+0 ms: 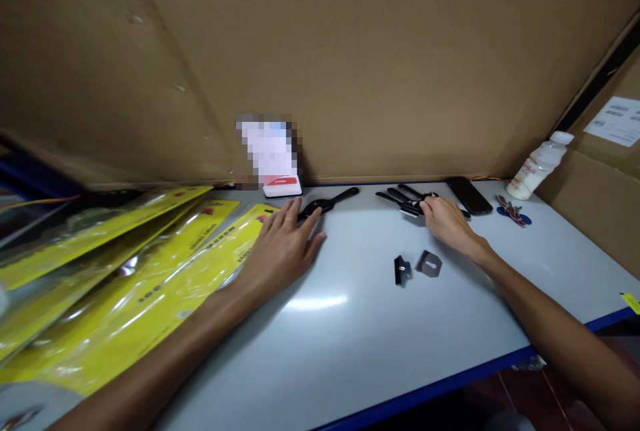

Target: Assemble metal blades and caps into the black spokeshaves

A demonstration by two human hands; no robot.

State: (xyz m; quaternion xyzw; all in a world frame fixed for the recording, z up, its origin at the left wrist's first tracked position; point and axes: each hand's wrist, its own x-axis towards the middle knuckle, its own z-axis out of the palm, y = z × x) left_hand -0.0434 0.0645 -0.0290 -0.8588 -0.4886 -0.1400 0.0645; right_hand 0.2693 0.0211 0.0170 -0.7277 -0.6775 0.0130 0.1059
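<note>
My left hand (285,244) lies flat on the grey table (350,324) with its fingers stretched out, its fingertips touching a black handled tool (327,204). My right hand (447,221) reaches to a small heap of black handled tools (405,200) at the back of the table, and its fingers curl onto one of them. Two small metal parts, a black one (401,270) and a grey one (429,264), lie on the table between my arms.
Yellow plastic packages (125,284) are piled at the left. A red and white card holder (282,186) leans on the cardboard wall (320,51). A black phone (469,195), keys (511,211) and a white bottle (537,166) lie at the back right. The table has a blue front edge (450,381).
</note>
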